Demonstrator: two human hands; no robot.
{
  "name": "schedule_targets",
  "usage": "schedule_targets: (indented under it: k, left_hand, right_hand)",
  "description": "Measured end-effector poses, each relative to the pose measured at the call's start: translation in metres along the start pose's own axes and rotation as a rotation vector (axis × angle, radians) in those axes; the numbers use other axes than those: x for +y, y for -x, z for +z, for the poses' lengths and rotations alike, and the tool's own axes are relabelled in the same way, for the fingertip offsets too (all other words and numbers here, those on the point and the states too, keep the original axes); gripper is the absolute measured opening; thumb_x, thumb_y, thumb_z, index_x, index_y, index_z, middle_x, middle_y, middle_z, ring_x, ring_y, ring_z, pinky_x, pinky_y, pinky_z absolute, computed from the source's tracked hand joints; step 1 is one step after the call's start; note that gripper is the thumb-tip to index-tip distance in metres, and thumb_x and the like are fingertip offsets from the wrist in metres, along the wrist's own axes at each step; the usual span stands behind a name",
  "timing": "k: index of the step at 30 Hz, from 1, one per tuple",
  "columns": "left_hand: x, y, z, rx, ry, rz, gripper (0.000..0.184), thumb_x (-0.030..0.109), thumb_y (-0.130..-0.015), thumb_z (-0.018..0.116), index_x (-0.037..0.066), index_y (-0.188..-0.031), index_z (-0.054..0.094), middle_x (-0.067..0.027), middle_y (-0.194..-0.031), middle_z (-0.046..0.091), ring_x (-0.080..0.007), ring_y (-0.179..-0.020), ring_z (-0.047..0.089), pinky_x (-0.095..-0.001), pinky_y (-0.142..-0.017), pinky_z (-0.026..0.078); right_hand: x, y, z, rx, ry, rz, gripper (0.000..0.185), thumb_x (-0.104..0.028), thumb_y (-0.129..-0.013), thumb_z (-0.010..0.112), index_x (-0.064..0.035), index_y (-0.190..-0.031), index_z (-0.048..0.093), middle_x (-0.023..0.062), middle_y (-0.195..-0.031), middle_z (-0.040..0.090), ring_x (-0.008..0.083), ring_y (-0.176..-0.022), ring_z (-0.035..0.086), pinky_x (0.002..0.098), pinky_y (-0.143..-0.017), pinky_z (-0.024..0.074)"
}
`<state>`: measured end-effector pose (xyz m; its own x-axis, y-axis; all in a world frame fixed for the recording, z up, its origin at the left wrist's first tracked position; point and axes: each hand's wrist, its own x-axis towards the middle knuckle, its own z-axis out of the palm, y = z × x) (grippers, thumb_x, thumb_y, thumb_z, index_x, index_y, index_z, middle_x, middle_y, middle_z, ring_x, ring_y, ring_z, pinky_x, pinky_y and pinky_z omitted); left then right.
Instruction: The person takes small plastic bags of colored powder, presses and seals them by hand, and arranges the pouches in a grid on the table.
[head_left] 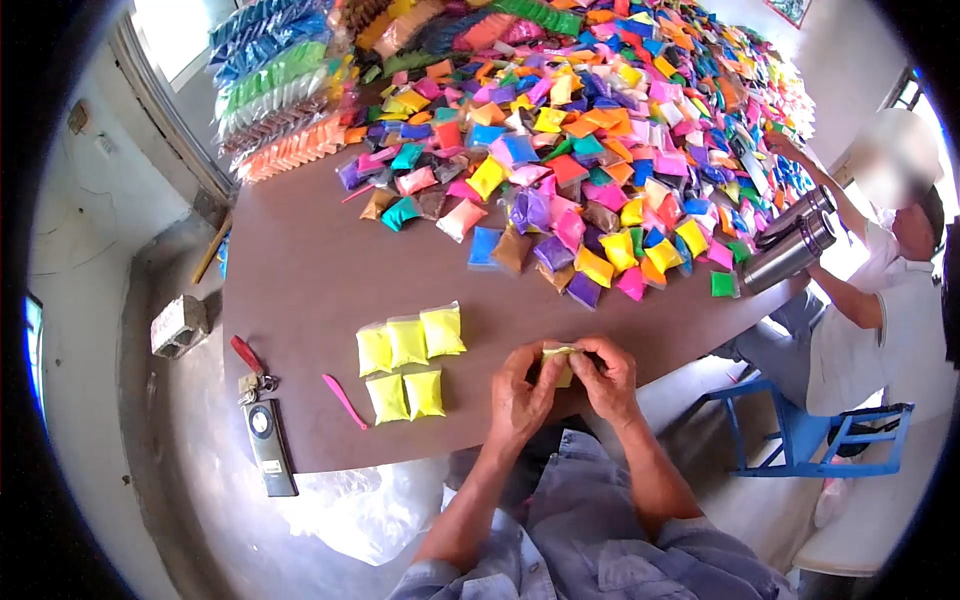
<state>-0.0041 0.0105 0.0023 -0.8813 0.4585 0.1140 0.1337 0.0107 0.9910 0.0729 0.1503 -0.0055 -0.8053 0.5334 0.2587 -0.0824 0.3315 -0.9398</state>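
We saw both hands closed on one yellowish packet (563,372) just above the near edge of the tabletop (290,270). The left hand (525,390) and the right hand (610,378) each pinched a side of it, thumbs close together at its upper edge, which we took as a grip meant to keep that edge taut and controlled. With the fingers covering so much of it, we could not fairly tell whether it was sealed.

To the left of the hands lay five yellow packets (407,342), three in the far row and two in the near one; we supposed the tidy rows made them easy to count. A pink stick (345,402) lay just beside them, presumably within easy reach. The big heap of coloured packets (570,150) filled the far side, which seemed to leave working room in front.

At the left corner we noted keys (249,388), a red strap (245,353) and a phone (268,445), apparently set aside. The phone bore a small pale label, and a concrete block (181,326) on the floor had reddish marks, but we could read no words or brand on either.
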Motion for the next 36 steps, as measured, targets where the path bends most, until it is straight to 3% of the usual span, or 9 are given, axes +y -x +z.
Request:
schedule_targets:
  k: [9,11,12,14,17,20,25,27,36]
  left_hand:
    - [-0.004,0.003,-0.002,0.005,-0.032,0.016,0.020,0.015,-0.095,0.074,-0.002,-0.105,0.071,-0.0182,-0.092,0.071,-0.0246,-0.081,0.070,-0.0342,-0.072,0.054]
    - [0.002,0.002,-0.003,0.018,0.017,0.015,0.022,0.017,-0.098,0.072,-0.004,-0.106,0.071,-0.0082,-0.087,0.072,-0.0100,-0.081,0.061,-0.0295,-0.070,0.052]
    - [0.003,0.002,-0.004,0.019,0.008,0.017,0.022,0.017,-0.098,0.072,-0.004,-0.106,0.071,-0.0082,-0.087,0.072,-0.0100,-0.081,0.061,-0.0295,-0.070,0.052]
    - [0.006,0.002,-0.004,-0.013,0.016,0.015,0.024,0.017,-0.096,0.074,-0.002,-0.110,0.071,-0.0164,-0.096,0.073,-0.0220,-0.085,0.071,-0.0336,-0.075,0.055]
    - [-0.001,0.002,0.002,0.014,-0.012,0.065,0.026,0.018,-0.096,0.074,-0.003,-0.111,0.070,-0.0166,-0.093,0.073,-0.0224,-0.082,0.070,-0.0341,-0.075,0.055]
    - [0.011,0.002,-0.001,-0.026,-0.099,-0.007,0.027,0.020,-0.096,0.074,-0.003,-0.110,0.071,-0.0168,-0.088,0.073,-0.0234,-0.079,0.071,-0.0347,-0.073,0.056]
    - [0.001,0.000,-0.003,-0.033,-0.222,-0.005,0.026,0.018,-0.096,0.073,-0.003,-0.110,0.072,-0.0179,-0.087,0.073,-0.0230,-0.077,0.072,-0.0346,-0.071,0.055]
    - [0.008,0.000,-0.001,-0.030,-0.118,-0.045,0.028,0.021,-0.095,0.075,-0.005,-0.107,0.071,-0.0130,-0.087,0.073,-0.0131,-0.079,0.065,-0.0321,-0.070,0.054]
    - [0.008,0.000,-0.003,-0.099,-0.134,0.014,0.028,0.020,-0.098,0.072,-0.005,-0.111,0.071,-0.0111,-0.090,0.073,-0.0124,-0.084,0.065,-0.0293,-0.075,0.053]
  right_hand:
    - [-0.014,0.000,-0.002,-0.037,0.039,0.071,0.020,-0.021,-0.099,0.070,-0.0015,-0.104,0.069,0.0030,-0.087,0.067,0.0098,-0.078,0.060,0.0284,-0.069,0.0496]
    - [-0.016,-0.001,-0.001,-0.066,0.004,0.106,0.021,-0.022,-0.099,0.070,-0.0016,-0.104,0.069,0.0046,-0.087,0.068,0.0109,-0.079,0.061,0.0299,-0.070,0.0506]
    - [-0.012,-0.002,0.000,-0.063,0.005,0.049,0.021,-0.021,-0.099,0.070,-0.0010,-0.104,0.068,0.0051,-0.087,0.068,0.0109,-0.079,0.061,0.0301,-0.070,0.0506]
    - [-0.003,-0.002,-0.001,-0.056,0.003,-0.006,0.022,-0.021,-0.099,0.070,-0.0004,-0.104,0.068,0.0057,-0.087,0.068,0.0109,-0.079,0.061,0.0303,-0.070,0.0507]
    - [0.005,0.001,-0.004,-0.019,0.030,-0.060,0.020,-0.019,-0.099,0.069,0.0003,-0.104,0.068,0.0051,-0.087,0.067,0.0105,-0.079,0.060,0.0296,-0.070,0.0502]
    - [0.001,0.001,-0.006,0.011,-0.001,0.049,0.018,-0.016,-0.098,0.068,0.0000,-0.105,0.068,0.0091,-0.089,0.069,0.0151,-0.080,0.064,0.0324,-0.072,0.0518]
    - [-0.001,-0.002,-0.006,-0.016,0.057,0.026,0.017,-0.015,-0.096,0.070,-0.0005,-0.105,0.069,0.0093,-0.090,0.070,0.0150,-0.081,0.064,0.0314,-0.074,0.0522]
    - [0.002,-0.002,-0.005,-0.021,-0.006,0.039,0.018,-0.016,-0.097,0.070,-0.0004,-0.105,0.069,0.0068,-0.091,0.069,0.0120,-0.083,0.062,0.0302,-0.074,0.0518]
    - [-0.003,-0.004,-0.004,0.009,-0.068,0.029,0.025,-0.021,-0.101,0.068,0.0008,-0.114,0.068,0.0063,-0.095,0.071,0.0103,-0.086,0.062,0.0282,-0.076,0.0525]
